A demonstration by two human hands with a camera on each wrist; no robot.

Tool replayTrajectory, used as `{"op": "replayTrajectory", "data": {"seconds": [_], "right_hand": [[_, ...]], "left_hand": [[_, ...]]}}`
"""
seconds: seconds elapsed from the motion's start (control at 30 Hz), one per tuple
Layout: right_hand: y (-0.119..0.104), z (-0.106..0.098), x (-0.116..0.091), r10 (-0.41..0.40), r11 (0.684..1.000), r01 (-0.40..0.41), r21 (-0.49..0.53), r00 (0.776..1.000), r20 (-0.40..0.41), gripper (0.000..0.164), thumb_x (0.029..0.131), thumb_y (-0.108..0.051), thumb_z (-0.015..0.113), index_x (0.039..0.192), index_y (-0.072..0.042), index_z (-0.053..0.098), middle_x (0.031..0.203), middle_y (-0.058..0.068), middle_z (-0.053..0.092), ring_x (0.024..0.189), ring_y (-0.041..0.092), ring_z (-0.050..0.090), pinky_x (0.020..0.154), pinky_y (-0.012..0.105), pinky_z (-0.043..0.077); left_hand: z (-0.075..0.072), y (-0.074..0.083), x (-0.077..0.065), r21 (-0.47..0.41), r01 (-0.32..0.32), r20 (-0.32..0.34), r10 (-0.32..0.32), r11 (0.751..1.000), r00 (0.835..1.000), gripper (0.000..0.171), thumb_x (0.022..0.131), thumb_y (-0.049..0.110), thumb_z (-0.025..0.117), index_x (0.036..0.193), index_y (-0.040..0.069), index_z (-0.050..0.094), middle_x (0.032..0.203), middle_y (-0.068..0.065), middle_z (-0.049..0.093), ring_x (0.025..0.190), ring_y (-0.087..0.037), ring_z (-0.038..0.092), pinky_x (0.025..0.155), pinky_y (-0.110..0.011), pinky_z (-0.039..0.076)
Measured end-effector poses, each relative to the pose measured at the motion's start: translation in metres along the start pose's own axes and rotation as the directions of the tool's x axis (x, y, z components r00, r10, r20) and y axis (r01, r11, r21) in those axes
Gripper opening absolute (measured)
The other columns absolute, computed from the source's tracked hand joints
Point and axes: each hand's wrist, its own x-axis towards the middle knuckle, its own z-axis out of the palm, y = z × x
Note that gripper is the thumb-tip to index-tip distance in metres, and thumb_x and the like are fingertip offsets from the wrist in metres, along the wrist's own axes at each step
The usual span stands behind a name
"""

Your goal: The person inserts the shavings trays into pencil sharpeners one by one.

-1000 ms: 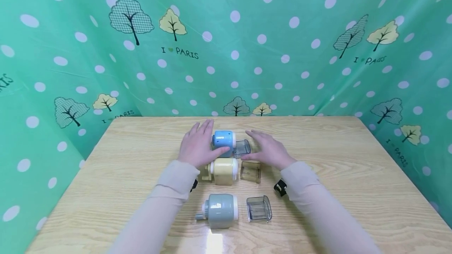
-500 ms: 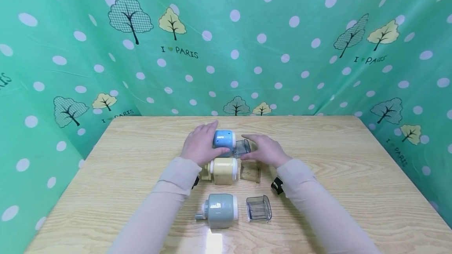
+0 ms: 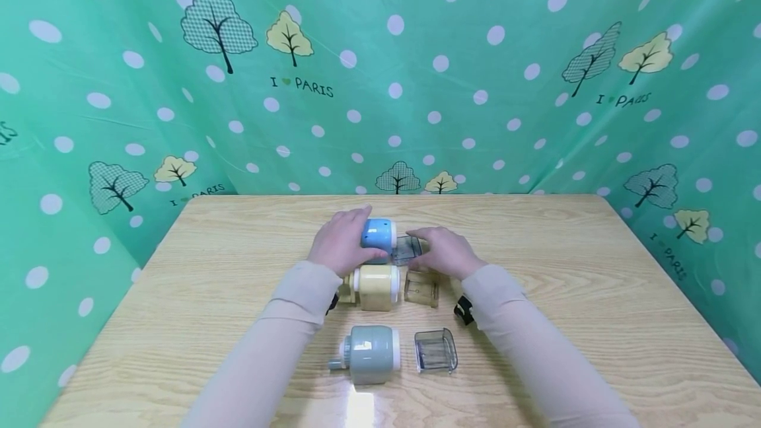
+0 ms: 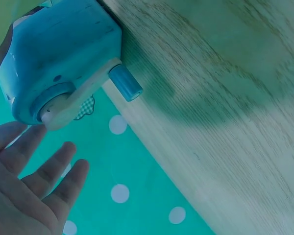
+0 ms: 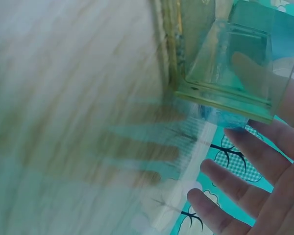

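At the back of the row, my left hand (image 3: 341, 243) holds a blue pencil sharpener (image 3: 377, 235), its thumb on the near side and fingers on the far side. The left wrist view shows the sharpener's crank handle (image 4: 125, 83) and the other fingers spread below. My right hand (image 3: 447, 253) pinches the clear shavings drawer (image 3: 405, 251) beside the blue sharpener, thumb near and index finger far. Its remaining fingers are spread in the right wrist view. Whether the drawer touches the sharpener's body is hard to tell.
A cream sharpener (image 3: 377, 288) and its amber drawer (image 3: 421, 289) sit just in front of the hands. Closer still lie a grey-green sharpener (image 3: 372, 354) and a smoky clear drawer (image 3: 436, 351). A green curtain (image 3: 380, 84) hangs behind the wooden table (image 3: 594, 296).
My left hand has moved slightly right, closer round the blue sharpener. My right hand has moved slightly left, and its thumb and index finger have closed in on the clear drawer.
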Motion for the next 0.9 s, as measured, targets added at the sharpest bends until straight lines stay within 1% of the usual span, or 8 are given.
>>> {"op": "replayTrajectory", "data": {"seconds": [0.27,0.4,0.57,0.7,0.9], "right_hand": [[-0.004,0.000,0.002,0.031,0.998,-0.031,-0.058,0.999,-0.010,0.073,0.075,-0.033,0.082,0.142,-0.013,0.061,0.143,0.010,0.061,0.130,0.035,0.056,0.105,0.056,0.043],[-0.006,-0.001,0.003,0.023,0.992,-0.025,-0.125,1.000,-0.013,0.071,0.073,-0.035,0.083,0.138,-0.013,0.065,0.134,0.011,0.067,0.120,0.034,0.062,0.098,0.055,0.048],[-0.010,-0.005,0.003,0.023,0.980,-0.023,-0.200,1.000,-0.007,0.068,0.073,-0.038,0.084,0.134,-0.014,0.068,0.124,0.010,0.072,0.110,0.031,0.066,0.088,0.051,0.053],[-0.013,-0.006,0.004,0.031,0.976,-0.029,-0.215,1.000,0.007,0.069,0.071,-0.039,0.084,0.134,-0.015,0.068,0.120,0.010,0.073,0.105,0.030,0.067,0.085,0.050,0.054],[-0.013,-0.006,0.006,0.036,0.970,-0.033,-0.243,0.999,0.009,0.072,0.070,-0.042,0.084,0.135,-0.018,0.067,0.117,0.009,0.074,0.100,0.028,0.067,0.080,0.048,0.054]], "left_hand": [[-0.001,0.002,0.002,0.043,-0.021,0.035,0.020,0.999,0.999,0.101,0.075,0.053,0.077,0.155,0.004,0.041,0.152,-0.016,0.051,0.135,-0.037,0.048,0.111,-0.050,0.038],[-0.002,0.002,0.004,0.063,-0.027,0.060,0.023,0.998,0.998,0.100,0.075,0.051,0.078,0.156,0.006,0.040,0.152,-0.015,0.051,0.136,-0.036,0.048,0.111,-0.050,0.039],[-0.003,0.003,0.008,0.082,-0.053,0.074,0.047,0.995,0.996,0.099,0.073,0.046,0.081,0.154,0.004,0.042,0.149,-0.015,0.054,0.132,-0.035,0.052,0.110,-0.048,0.041],[-0.003,0.005,0.011,0.109,-0.069,0.094,0.059,0.992,0.994,0.098,0.073,0.044,0.082,0.153,0.004,0.045,0.146,-0.015,0.057,0.129,-0.034,0.055,0.108,-0.048,0.043],[-0.002,0.007,0.014,0.105,-0.070,0.121,0.058,0.992,0.991,0.096,0.073,0.040,0.083,0.153,0.003,0.045,0.148,-0.016,0.055,0.129,-0.036,0.054,0.106,-0.050,0.044]]}}
